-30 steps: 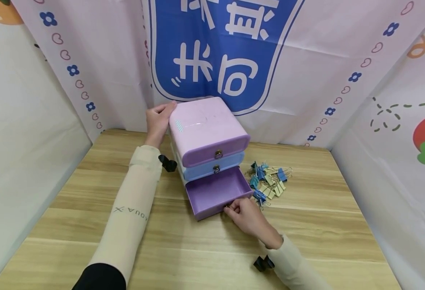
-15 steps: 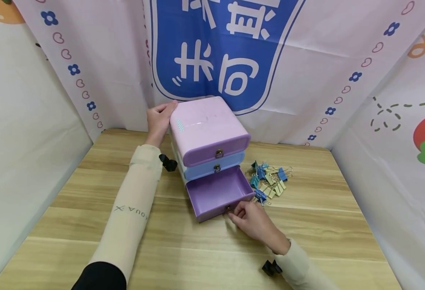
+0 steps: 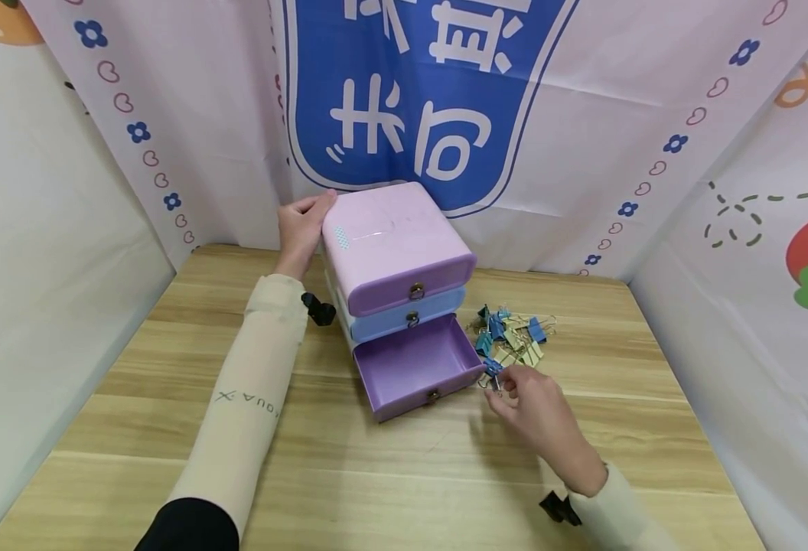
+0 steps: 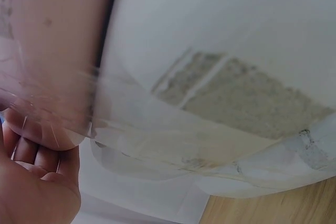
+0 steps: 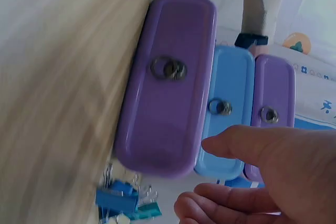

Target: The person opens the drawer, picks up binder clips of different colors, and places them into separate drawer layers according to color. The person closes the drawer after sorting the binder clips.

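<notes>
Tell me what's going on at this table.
A person's left-hand grip holds the back left corner of a small three-drawer organizer. Its bottom purple drawer stands pulled out, while the middle blue drawer and the top purple drawer are closed. The right-hand grip is beside a heap of blue, teal and yellow binder clips, apparently with nothing in it yet. The clips lie on the wood-grain table, right of the organizer.
</notes>
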The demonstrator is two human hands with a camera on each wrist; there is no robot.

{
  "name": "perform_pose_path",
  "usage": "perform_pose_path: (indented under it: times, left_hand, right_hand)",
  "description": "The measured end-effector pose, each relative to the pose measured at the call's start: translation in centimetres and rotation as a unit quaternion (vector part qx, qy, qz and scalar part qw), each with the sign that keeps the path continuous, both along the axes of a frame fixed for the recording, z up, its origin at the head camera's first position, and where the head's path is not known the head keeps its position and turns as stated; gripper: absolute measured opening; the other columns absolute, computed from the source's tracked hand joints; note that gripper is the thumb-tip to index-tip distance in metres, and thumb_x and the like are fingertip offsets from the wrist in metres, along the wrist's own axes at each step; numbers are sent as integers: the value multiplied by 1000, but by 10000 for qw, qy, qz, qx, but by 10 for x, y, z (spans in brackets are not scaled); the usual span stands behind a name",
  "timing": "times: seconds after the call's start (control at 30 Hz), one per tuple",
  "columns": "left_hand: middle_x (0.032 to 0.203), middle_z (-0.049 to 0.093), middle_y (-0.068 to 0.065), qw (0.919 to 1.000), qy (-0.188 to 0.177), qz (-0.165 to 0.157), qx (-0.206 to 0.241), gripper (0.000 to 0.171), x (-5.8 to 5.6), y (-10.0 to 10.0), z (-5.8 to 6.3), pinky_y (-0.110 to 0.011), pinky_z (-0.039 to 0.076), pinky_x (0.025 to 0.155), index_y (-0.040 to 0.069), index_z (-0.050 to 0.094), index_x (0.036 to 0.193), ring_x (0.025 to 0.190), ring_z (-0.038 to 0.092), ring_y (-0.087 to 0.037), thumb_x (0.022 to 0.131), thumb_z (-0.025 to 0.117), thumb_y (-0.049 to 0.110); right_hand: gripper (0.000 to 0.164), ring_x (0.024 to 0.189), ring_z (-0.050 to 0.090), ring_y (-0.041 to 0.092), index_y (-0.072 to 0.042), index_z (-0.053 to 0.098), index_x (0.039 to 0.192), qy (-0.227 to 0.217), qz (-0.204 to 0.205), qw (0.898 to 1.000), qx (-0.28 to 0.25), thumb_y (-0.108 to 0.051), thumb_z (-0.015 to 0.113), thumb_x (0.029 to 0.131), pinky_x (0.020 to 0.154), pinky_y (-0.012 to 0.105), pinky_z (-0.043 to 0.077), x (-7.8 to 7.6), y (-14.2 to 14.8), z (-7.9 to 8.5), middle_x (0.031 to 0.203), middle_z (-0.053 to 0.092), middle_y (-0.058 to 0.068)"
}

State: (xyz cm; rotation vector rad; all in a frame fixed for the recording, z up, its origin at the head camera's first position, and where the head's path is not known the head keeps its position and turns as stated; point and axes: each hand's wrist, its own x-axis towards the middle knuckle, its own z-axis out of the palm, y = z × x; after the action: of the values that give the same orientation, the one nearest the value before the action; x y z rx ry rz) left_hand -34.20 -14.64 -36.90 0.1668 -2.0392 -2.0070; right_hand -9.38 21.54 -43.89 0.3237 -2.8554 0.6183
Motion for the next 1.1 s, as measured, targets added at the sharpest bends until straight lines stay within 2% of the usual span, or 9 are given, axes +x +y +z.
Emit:
perform_pose_path:
  times: [0.13,0.27,0.43,0.63,0.87,1.1]
  left_hand:
    - [114,77,-2,10000,-20,30,-23,48,-1,0,-1,-20,53,79,11,80,121,99,64,-8,93,79,49]
    - [114,77,-2,10000,-41,51,-37,48,-2,-2,-1,-20,53,79,11,80,120,98,64,-8,93,79,50]
    - [117,77,-4,10000,-73,15,-38,47,-2,-2,-1,-21,53,80,12,80,121,100,64,-9,93,78,50]
    - [115,76,-2,9999,-119,18,-56,46,0,-1,0,-21,53,78,13,80,120,98,64,-9,94,78,50]
    - [116,76,-2,9999,-145,-17,40,47,1,0,0,-20,53,78,13,80,120,97,64,-9,93,79,51]
    - [115,76,-2,10000,-90,-19,38,49,0,-1,-2,-20,54,78,12,80,120,97,65,-9,92,79,52]
  right_hand:
    - [32,77,69,26,1,73,97,247,-80,9991,330,-24,88,84,71,41,62,-7,11,1,90,74,14]
    - [37,80,71,29,2,73,100,89,-146,9985,523,-30,87,86,73,45,62,-16,16,-5,95,76,18]
    - [39,72,64,21,2,73,100,-339,-205,9970,671,-33,83,88,68,40,60,-27,18,-16,91,74,14]
    - [35,57,50,15,-2,67,88,-634,-240,9949,752,-34,81,90,53,29,45,-34,17,-29,71,59,3]
    - [30,55,46,15,-9,59,78,-673,-319,9950,671,-27,79,91,48,27,37,-35,14,-37,66,51,2]
    - [25,55,46,16,-8,57,78,-745,-346,9947,614,-20,76,91,47,28,35,-37,14,-40,66,51,2]
